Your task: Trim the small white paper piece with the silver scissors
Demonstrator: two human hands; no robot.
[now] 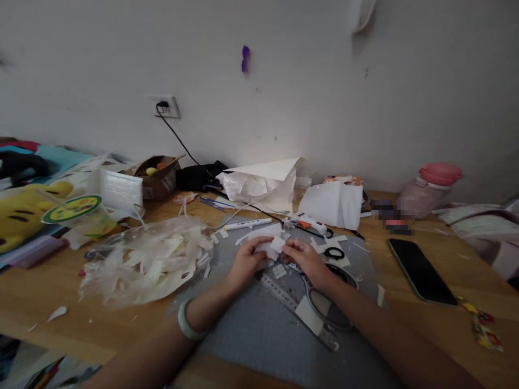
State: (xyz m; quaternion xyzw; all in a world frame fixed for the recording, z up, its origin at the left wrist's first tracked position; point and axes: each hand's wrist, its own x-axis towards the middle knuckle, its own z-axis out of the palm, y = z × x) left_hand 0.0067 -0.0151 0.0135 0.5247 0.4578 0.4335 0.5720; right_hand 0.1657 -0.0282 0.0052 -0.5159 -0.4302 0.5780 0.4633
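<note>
A small white piece of paper [278, 244] is pinched between the fingertips of both hands, above the grey cutting mat [259, 329]. My left hand [251, 260] grips its left side, and my right hand [306, 259] closes on its right side. Just below the hands, small white cut pieces [279, 271] lie on the mat. A metal ruler [279, 292] slants away toward the lower right. Scissors with black handles [334, 253] rest beside my right hand. Behind the hands are a hot glue gun [310, 222] and a white marker pen [248, 223].
At the left a clear plastic bag [146, 265] holds paper scraps, near a lidded cup [79, 216]. A phone [421, 271] and a pink bottle [427, 189] stand at the right. Along the wall are a cardboard box [158, 183] and folded white paper [332, 205]. A cable [176, 135] hangs from the socket.
</note>
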